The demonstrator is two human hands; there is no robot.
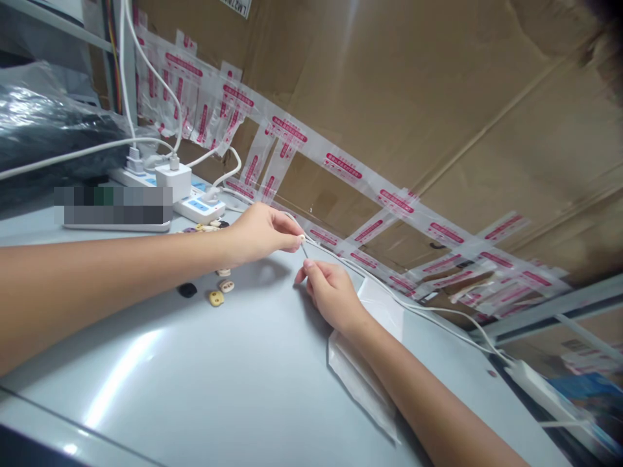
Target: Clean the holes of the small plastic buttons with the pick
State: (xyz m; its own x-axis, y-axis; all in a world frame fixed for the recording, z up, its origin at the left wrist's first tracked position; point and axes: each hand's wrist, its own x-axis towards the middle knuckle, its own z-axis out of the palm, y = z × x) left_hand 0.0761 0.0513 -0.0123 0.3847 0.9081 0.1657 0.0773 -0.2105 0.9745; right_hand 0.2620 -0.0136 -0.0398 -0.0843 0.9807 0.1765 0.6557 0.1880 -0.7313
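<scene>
Two bare hands meet over the far part of a pale grey bench [219, 383]. The left hand [257, 230] has its thumb and forefinger pinched together on a small pale piece [302, 239], which sits at the fingertips, raised above the bench and mostly hidden by them. The right hand [333, 292], just below and to the right, is closed with thumb against forefinger on a thin grey strand [305, 250]; the strand slants up to the pale piece, but whether it passes through is too small to tell.

Near the left forearm lie a black piece [187, 290], a yellow piece [217, 298] with dark holes and a cream piece [226, 285] beside it. More small pieces [209, 227] are gathered beyond the forearm, partly covered by it. A white packet [360, 379] lies flat beneath the right wrist and forearm. Farther back on the left, a white adapter [174, 181] is plugged into a power strip [199, 207], and taped cardboard [389, 97] stands behind the bench.
</scene>
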